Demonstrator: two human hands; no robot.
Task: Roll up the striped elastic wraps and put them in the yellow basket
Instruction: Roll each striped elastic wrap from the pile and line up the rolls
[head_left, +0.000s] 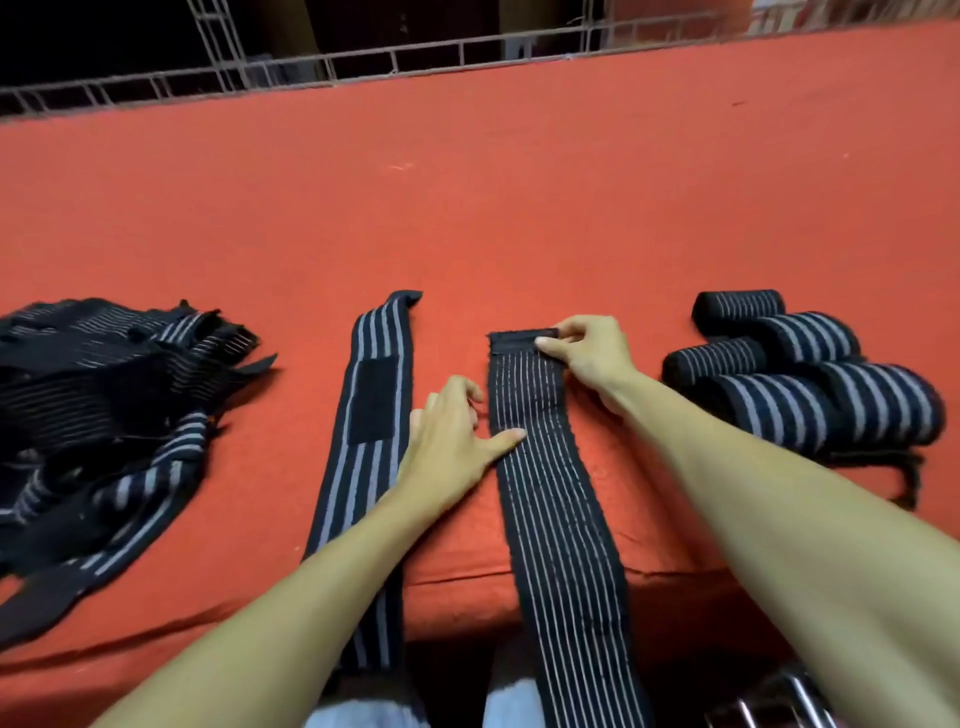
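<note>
Starting at the left of the frame: one tangled heap of striped wraps (104, 405), and there's no telling how many strips are in it, they overlap too much. Centre of the frame, two wraps lie stretched out flat: one wide-striped wrap (363, 415) on the left, one thin-striped wrap (550, 493) to its right. Over at the right, the rolled wraps (769, 410): one, two, three, four, five in a tight cluster. All of it sits on one red tabletop (519, 197).
</note>
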